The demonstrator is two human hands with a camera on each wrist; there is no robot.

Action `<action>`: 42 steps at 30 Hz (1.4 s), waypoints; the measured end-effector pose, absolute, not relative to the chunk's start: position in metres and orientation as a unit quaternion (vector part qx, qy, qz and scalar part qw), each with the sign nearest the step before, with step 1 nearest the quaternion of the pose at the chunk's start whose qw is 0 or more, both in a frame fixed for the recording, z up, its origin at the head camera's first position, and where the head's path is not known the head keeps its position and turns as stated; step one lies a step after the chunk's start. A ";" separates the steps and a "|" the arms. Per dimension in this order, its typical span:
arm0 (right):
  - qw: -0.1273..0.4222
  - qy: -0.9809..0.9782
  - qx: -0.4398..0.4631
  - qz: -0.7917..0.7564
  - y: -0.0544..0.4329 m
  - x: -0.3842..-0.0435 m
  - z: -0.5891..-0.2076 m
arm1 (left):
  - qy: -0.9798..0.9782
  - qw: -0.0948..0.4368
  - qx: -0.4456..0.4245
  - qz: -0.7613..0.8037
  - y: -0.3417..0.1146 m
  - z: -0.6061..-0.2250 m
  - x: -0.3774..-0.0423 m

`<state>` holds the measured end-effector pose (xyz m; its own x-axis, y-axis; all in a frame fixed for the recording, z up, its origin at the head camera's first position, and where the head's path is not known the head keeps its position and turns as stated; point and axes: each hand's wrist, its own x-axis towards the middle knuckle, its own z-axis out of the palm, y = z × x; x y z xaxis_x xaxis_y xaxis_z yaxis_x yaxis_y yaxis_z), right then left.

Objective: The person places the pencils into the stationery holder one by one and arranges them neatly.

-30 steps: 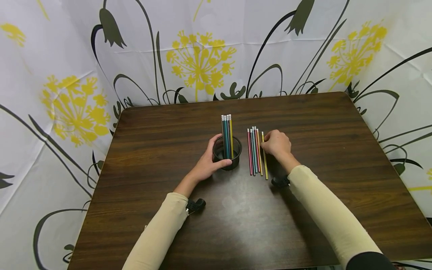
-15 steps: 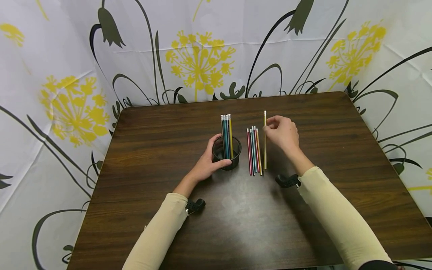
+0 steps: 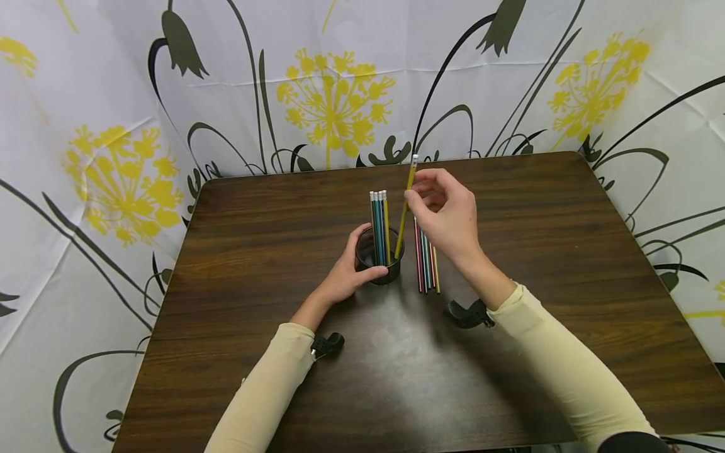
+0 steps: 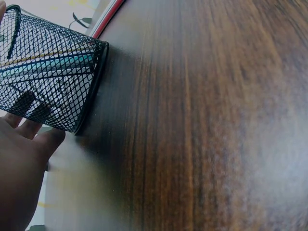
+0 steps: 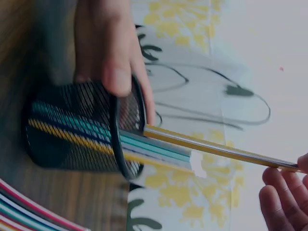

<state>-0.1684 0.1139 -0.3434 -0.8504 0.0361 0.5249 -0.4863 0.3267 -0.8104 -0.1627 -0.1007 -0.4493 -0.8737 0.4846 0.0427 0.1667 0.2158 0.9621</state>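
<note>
My left hand (image 3: 342, 277) grips a black mesh pencil cup (image 3: 393, 273), thumb across the near rim and fingers round its left side. Several pencils (image 3: 378, 228) stand in the cup with their eraser ends up, teal, dark and yellow. Between thumb and fingertips, my right hand (image 3: 450, 211) pinches a yellow pencil (image 3: 401, 229) near its eraser end. That pencil slants down to the left, and its lower end overlaps the right side of the cup opening. In the right wrist view the same yellow pencil (image 5: 221, 150) reaches the cup's rim (image 5: 116, 130).
Right of the cup, several pencils (image 3: 428, 270) lie side by side on the table, red, teal, dark and yellow, partly under my right hand. The brown wooden table (image 3: 272, 220) ends at a flowered curtain (image 3: 243, 94) along the back.
My right hand has lifted the yellow pencil off the table, then carried it left and tilted it over the cup. My left hand stays around the cup.
</note>
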 end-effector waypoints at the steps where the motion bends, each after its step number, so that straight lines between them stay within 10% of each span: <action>1: 0.236 -0.778 0.157 0.561 0.111 -0.170 -0.348 | 0.769 0.136 0.211 0.588 -0.101 -0.449 -0.163; 42: 0.121 -0.835 0.214 0.493 0.082 -0.167 -0.418 | 0.732 0.136 0.237 0.624 -0.101 -0.454 -0.164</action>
<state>-0.1673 0.0824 -0.4182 -0.8790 -0.2382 0.4130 -0.4767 0.4229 -0.7706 -0.1640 -0.1009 -0.4537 -0.8501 0.5177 0.0966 0.1769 0.1080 0.9783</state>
